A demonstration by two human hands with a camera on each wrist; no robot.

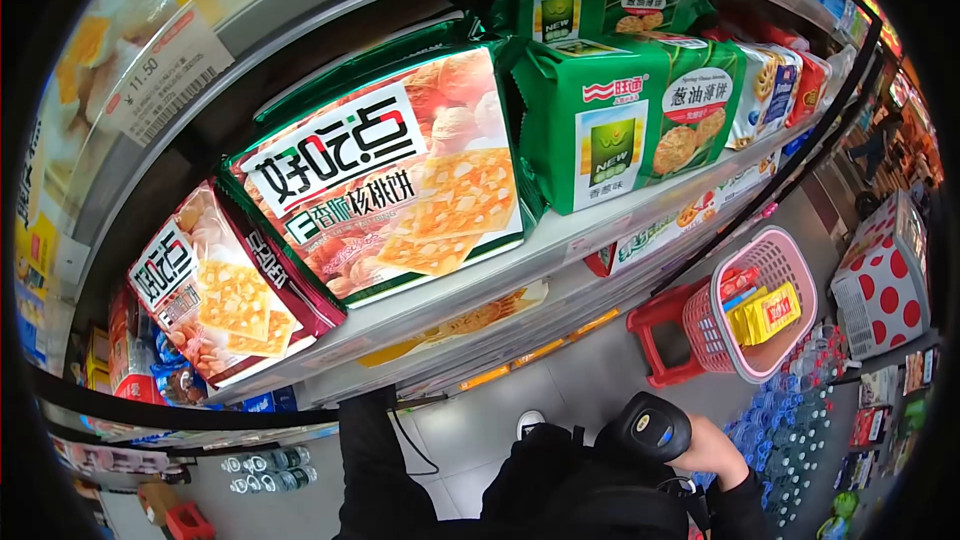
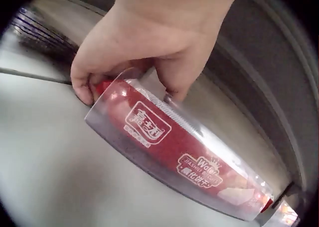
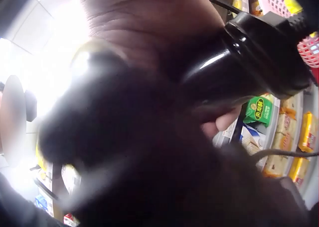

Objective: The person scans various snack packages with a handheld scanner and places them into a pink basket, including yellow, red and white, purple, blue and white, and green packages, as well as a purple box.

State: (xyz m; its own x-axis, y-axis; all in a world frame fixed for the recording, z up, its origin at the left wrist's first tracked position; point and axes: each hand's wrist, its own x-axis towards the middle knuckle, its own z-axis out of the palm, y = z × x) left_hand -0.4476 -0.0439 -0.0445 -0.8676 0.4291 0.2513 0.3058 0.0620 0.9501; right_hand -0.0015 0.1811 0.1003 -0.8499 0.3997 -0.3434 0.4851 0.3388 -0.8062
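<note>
"How far along is this?"

"Partway, I'd judge. In the left wrist view the left hand has its fingers and thumb pinched on the upper-left end of a red Jiashili wafer biscuit pack, which slants across the middle of the frame above a pale surface. So taking hold is done."

"Is it lifted clear?"

"I can't tell; nothing there shows whether its underside is touching. The head view doesn't show that hand at all."

"And the right hand?"

"Lower right of the head view, gripping a black handheld scanner. The right wrist view shows the same hold, though much of it is dark and blurred."

"Anything collected?"

"The pink basket at right of the head view, beside a red stool, has a yellow packet in it, but I don't see the wafers there. The walnut biscuit pack stands on the shelf, upper middle."

"So what's left?"

"Letting go of the wafers, at least. No scanner reading shows, so I'd not count a scan as done."
</note>
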